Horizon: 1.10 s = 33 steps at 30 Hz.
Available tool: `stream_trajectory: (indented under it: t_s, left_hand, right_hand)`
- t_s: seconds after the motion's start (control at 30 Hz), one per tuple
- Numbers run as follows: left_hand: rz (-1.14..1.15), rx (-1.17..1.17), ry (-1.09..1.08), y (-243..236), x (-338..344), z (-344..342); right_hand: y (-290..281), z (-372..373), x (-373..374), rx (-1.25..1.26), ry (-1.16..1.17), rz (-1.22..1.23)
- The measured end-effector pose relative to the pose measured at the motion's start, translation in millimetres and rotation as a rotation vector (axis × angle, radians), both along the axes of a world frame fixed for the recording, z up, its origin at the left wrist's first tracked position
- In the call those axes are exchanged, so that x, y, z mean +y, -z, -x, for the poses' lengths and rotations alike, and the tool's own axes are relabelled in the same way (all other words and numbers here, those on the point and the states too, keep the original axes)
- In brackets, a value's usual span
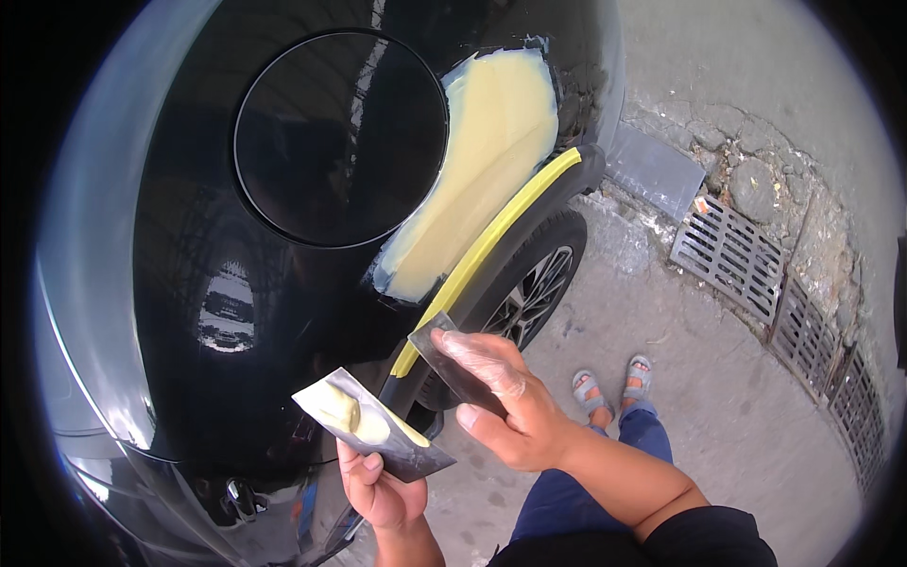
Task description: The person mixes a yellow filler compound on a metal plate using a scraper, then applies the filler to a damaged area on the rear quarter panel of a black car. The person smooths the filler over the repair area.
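My left hand (376, 491) grips a grey flat plate (416, 455) carrying pale yellow paste (338, 411). Up and to the right, my right hand (510, 406) holds a dark flat spreader (453, 369) with its tip at the lower end of yellow tape (487, 248) along a black wheel-arch trim (590, 175); whether it touches is unclear. A translucent coating or film covers some right-hand fingers. Above, a smooth patch of pale filler (487, 142) lies on the black car panel (179, 170), beside the round fuel flap (340, 132).
The wheel (539, 283) sits below the arch. Metal drain grates (727, 255) and a grey slab (652, 165) border cracked concrete (775, 416) at the right. My sandalled feet (614, 378) stand near the wheel. A door handle (241, 496) is at lower left.
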<state>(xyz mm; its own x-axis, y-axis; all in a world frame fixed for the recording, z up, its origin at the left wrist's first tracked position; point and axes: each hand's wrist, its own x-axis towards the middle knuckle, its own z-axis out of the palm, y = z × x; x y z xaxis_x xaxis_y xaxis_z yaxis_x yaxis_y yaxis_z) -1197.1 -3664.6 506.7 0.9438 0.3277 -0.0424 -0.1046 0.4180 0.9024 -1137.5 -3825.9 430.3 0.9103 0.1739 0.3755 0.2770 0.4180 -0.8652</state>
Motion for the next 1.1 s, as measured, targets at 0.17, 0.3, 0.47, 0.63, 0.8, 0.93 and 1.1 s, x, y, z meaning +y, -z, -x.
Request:
stream_trajectory:
  t_s: [0.17, 0.3, 0.47, 0.63, 0.8, 0.93, 1.1]
  left_hand:
    - [0.012, -0.002, 0.059, -10, -29, -18]
    - [0.007, -0.031, 0.103, -20, -33, -24]
    - [-0.040, -0.149, 0.127, -41, -43, -23]
    - [-0.154, -0.233, 0.147, -52, -46, -19]
    - [-0.106, -0.257, 0.196, -76, -40, -18]
    - [-0.137, -0.262, 0.213, -84, -28, -11]
    - [-0.156, -0.200, 0.290, -92, -31, -8]
  right_hand:
    - [-14, 17, -41, -0.129, -0.295, -0.149]
    - [-9, 18, -67, -0.164, -0.073, 0.267]
    - [-61, 18, -92, -0.167, 0.269, 0.481]
    - [-142, 19, -89, -0.458, 0.375, 0.878]
    - [-171, 31, -79, -0.667, 0.277, 1.117]
    - [-159, 38, -97, -0.585, 0.331, 1.243]
    - [-193, 40, -79, -0.608, 0.390, 0.942]
